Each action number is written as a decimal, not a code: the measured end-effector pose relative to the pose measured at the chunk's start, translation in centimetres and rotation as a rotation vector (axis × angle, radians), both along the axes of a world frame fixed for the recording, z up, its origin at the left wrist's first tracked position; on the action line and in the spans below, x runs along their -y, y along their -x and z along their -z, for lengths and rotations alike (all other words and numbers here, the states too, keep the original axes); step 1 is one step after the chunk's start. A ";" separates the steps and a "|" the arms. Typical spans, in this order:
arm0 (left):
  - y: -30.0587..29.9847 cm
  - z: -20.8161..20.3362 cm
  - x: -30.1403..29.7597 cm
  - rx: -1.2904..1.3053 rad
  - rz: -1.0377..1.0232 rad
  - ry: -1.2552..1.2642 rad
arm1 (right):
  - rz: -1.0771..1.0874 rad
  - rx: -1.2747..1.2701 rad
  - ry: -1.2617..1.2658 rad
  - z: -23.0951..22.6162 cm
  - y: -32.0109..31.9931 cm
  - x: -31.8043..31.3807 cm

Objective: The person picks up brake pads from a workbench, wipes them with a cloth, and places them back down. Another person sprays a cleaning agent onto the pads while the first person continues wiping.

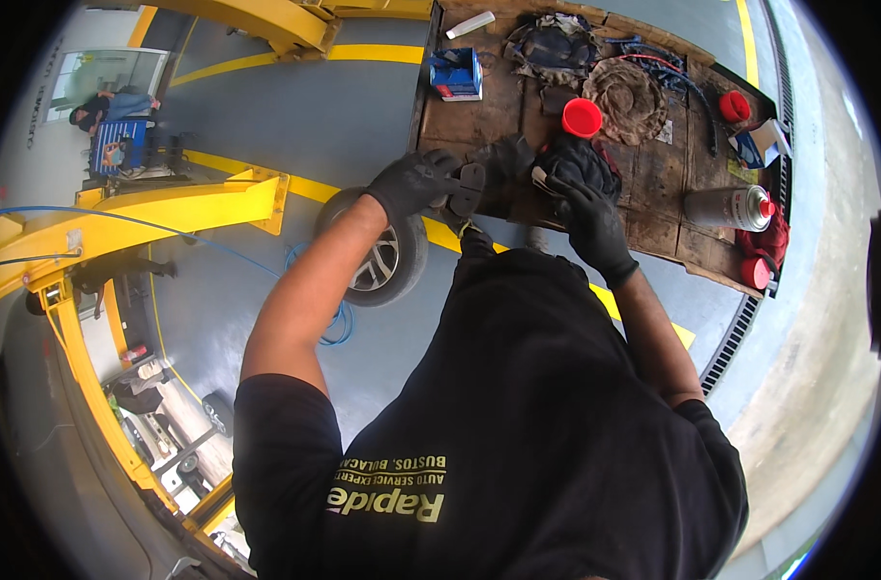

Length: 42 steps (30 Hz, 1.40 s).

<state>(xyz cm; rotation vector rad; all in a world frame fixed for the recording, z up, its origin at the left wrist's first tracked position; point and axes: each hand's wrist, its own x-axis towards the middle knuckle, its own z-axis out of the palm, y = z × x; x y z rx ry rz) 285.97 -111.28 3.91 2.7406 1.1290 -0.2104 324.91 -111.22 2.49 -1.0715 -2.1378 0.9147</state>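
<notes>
My left hand (409,186), in a black glove, is closed on a dark, flat brake pad (470,180) just off the near left edge of the cardboard-covered table (508,106). My right hand (598,232), gloved alike, is over the table's near edge, its fingers pinched around a small thing with a pale edge (540,177); its kind is not clear. Just beyond the right fingers lies a bunched black cloth (587,164). A red round container (582,118) stands behind the cloth.
A blue box (456,74), dirty rags (624,101), a spray can (729,207) and a red cap (734,106) are on the table. A wheel (378,256) rests on the floor at left, near a blue hose (340,327). Yellow lift arms (141,217) extend farther left.
</notes>
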 end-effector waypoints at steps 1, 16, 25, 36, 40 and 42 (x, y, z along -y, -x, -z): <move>0.8 0.3 0.6 0.072 -0.026 -0.020 | -0.001 -0.005 0.022 0.2 0.1 -0.1; -2.5 4.5 10.4 0.539 -1.161 -0.121 | -0.343 0.003 -0.236 1.7 14.6 -7.6; 0.0 4.9 11.1 0.849 -1.194 -0.032 | -0.679 0.076 -0.567 4.3 22.8 -5.9; -0.4 5.0 11.4 0.912 -1.310 -0.108 | -0.610 0.027 -0.275 3.1 23.4 -4.8; -1.1 4.2 12.1 0.981 -1.344 -0.017 | -0.652 0.183 -0.287 3.2 23.1 -5.4; -0.5 5.3 12.0 1.038 -1.298 -0.107 | -0.665 0.340 -0.313 3.2 23.2 -5.3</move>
